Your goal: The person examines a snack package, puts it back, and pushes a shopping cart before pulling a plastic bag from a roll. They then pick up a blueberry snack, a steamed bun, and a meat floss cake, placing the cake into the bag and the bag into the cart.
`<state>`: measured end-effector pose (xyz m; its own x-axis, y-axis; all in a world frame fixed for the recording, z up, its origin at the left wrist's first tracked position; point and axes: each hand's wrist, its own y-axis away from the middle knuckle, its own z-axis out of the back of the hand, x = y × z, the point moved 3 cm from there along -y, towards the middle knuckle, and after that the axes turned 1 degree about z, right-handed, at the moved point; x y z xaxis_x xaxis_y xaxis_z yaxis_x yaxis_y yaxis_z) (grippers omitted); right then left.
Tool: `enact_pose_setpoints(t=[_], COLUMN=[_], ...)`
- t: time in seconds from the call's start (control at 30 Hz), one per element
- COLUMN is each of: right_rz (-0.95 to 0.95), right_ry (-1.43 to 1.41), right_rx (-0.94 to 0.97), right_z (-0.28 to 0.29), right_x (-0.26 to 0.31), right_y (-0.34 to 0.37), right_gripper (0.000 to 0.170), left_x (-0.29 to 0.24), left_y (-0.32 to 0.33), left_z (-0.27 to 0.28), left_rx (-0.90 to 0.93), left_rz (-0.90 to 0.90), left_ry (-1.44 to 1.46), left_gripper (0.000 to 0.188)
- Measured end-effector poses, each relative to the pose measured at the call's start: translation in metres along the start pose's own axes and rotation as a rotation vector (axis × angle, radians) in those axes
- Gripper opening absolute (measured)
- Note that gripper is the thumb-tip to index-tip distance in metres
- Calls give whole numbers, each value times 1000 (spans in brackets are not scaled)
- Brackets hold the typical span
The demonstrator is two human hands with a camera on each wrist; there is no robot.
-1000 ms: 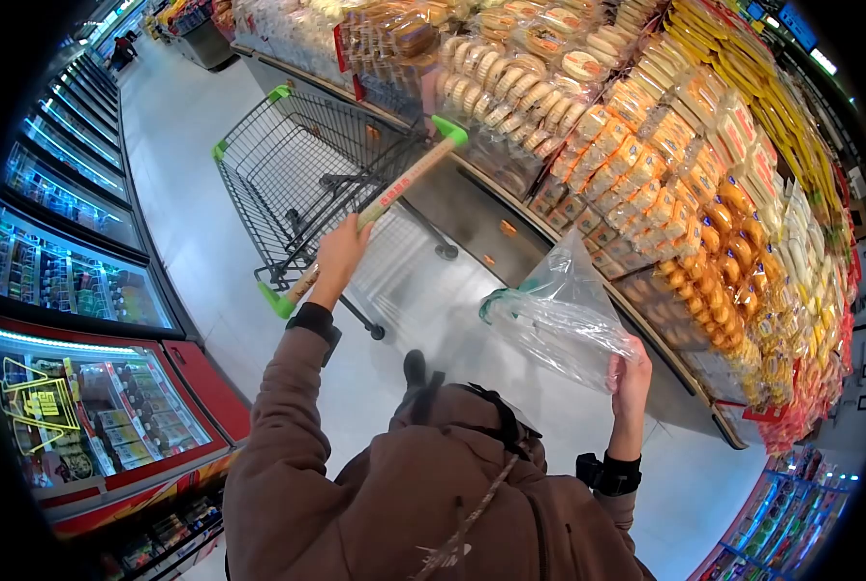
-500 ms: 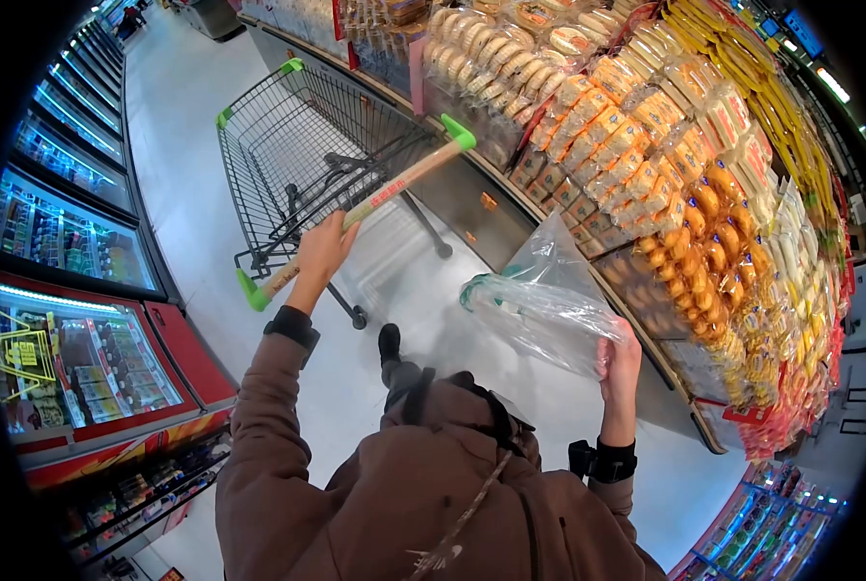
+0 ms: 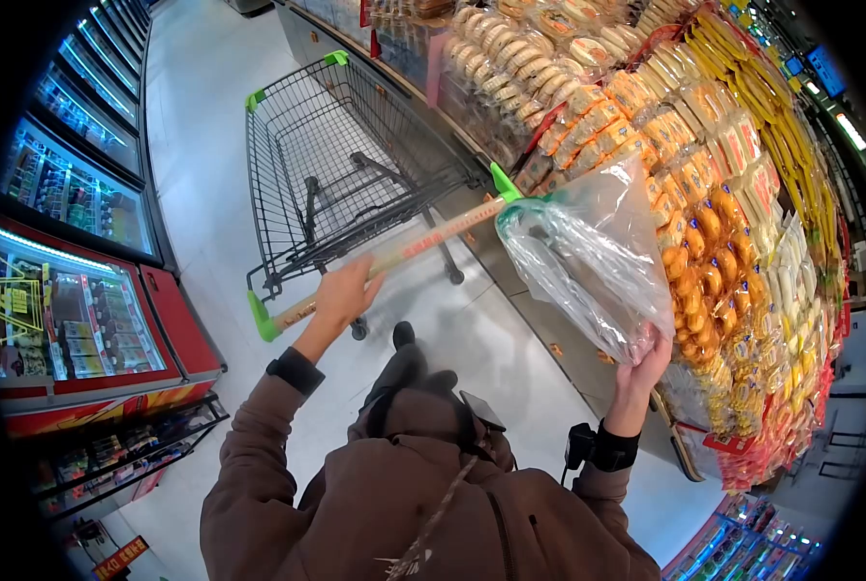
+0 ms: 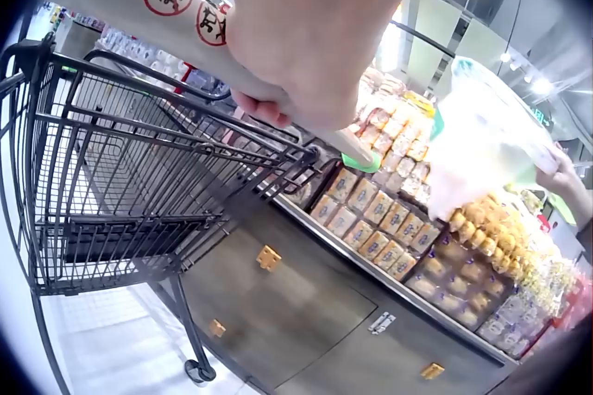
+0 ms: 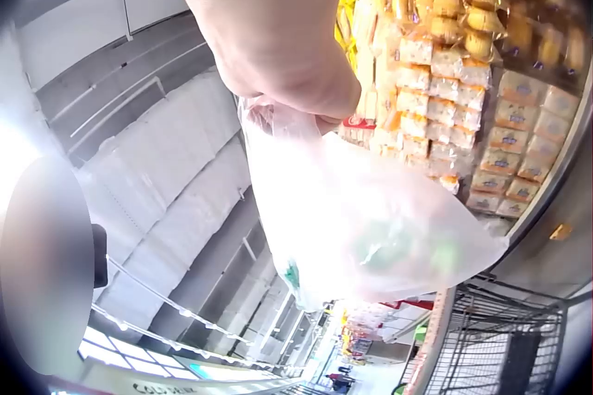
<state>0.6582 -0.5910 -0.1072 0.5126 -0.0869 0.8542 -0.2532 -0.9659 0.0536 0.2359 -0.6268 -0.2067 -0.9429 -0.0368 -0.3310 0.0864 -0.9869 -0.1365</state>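
My left hand point(image 3: 343, 294) grips the wooden-coloured push handle point(image 3: 431, 238) of a wire shopping cart point(image 3: 331, 160) with green corner caps. In the left wrist view the fingers of the left hand point(image 4: 301, 52) curl round that bar. A clear plastic bag point(image 3: 588, 266) hangs from my right hand point(image 3: 643, 370), its top bunched between thumb and fingers. The bag's green-tinted end overlaps the handle's right cap in the head view. Seen from the right wrist, the bag point(image 5: 361, 200) looks thin and puffed out below the right hand point(image 5: 283, 57).
Sloping shelves of wrapped pastries and buns point(image 3: 709, 232) run along the right, close to the bag, above a dark cabinet base point(image 4: 269, 293). Glass-door coolers point(image 3: 84, 189) and a red chest freezer point(image 3: 176, 310) line the left. Pale floor point(image 3: 196, 145) lies between.
The bag has swung upward and spread open toward the cart handle and shelves. The cart and shelves have shifted in view, while my left hand keeps its hold on the handle.
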Motion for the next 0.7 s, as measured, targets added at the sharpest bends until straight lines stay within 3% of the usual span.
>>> enact_pose_setpoints(t=[0.03,0.17,0.2,0.3,0.4,0.5,0.53,0.63,0.7], right_rz=[-9,-166,-217,-336,-408,-471,-471,-553,-557], right_ry=[-61,-303,-72,-258,-332,-348,-264,-366,-329], right_rx=[-4,285,-225,-311,-12,56,-104,223,245], right_z=[-1,-26,-55,-106,-128,-157,-167,-171,-179], right_x=[-4,-22,-17,-30,-52,-63,-70,-87,-96], right_y=[-7,-25,-16,-25,-37,-41,-43,-54,-59], right_gripper=[25,23,22,17,17,17,17,17,16], left_x=[-5,-22,-25,-32,-40,-45,-46,-47,-46], left_y=[5,22,25,32,35,38,39,38,31], left_z=[0,1,2,1,0,0,-1,-2,27], left_rx=[-4,38,57,88,123,105,116,274,188], left_rz=[-14,-51,-55,-88,-84,-84,-79,23,-31], left_ry=[27,114,136,200,256,322,342,436,554], left_gripper=[33,32,32,32,29,28,29,31,33])
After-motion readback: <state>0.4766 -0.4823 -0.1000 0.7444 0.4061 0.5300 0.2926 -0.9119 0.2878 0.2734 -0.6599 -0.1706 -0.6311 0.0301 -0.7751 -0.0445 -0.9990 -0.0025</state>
